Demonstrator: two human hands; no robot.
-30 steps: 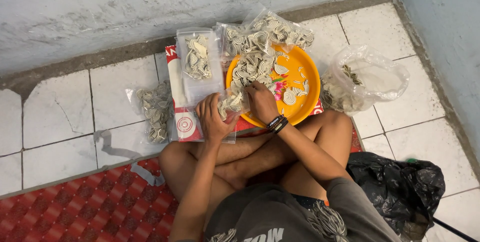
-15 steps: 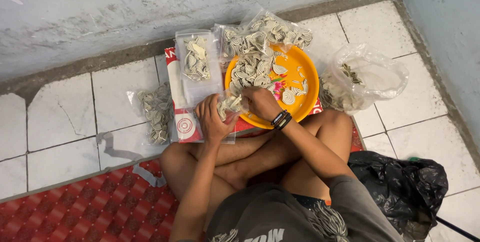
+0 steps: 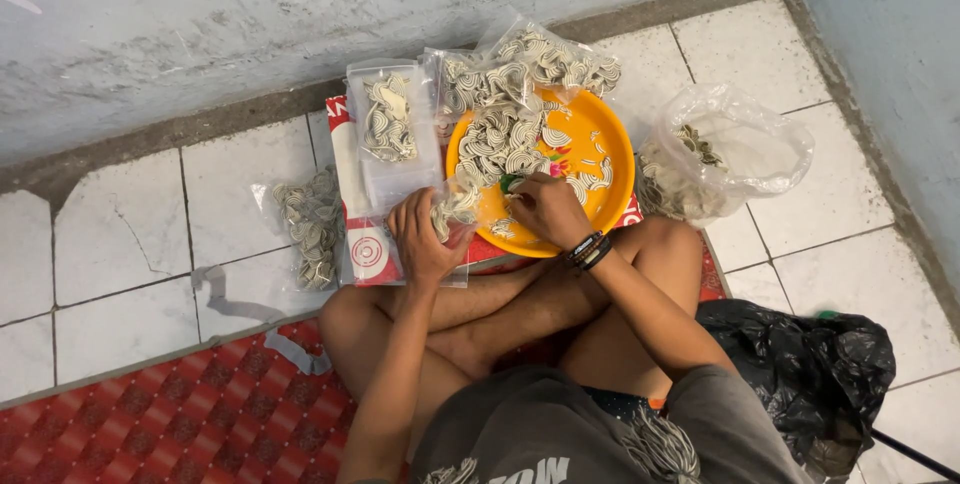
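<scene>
The person is sitting cross-legged on a red mat (image 3: 150,414) laid over a white tiled floor (image 3: 120,244), facing a grey wall (image 3: 200,14).

The left hand (image 3: 425,239) is gripping a small clear bag (image 3: 455,219) at the near rim of the orange tray (image 3: 600,159), with the fingers closed around the bag mouth. The bag is holding a few striped shell-shaped pieces.

The right hand (image 3: 545,206) is resting inside the tray, with the fingers curled over pieces (image 3: 505,139) just beside the bag. Whether the fingers are pinching a piece cannot be told. A dark wristband (image 3: 588,249) is sitting on the right wrist.

Filled bags are lying around the tray: one (image 3: 388,124) on a red and white sheet (image 3: 365,249) to the left, two (image 3: 530,64) against the far rim, one (image 3: 310,224) on the tiles. A large clear bag (image 3: 730,149) is lying to the right. A black bag (image 3: 810,374) is lying beside the right knee.
</scene>
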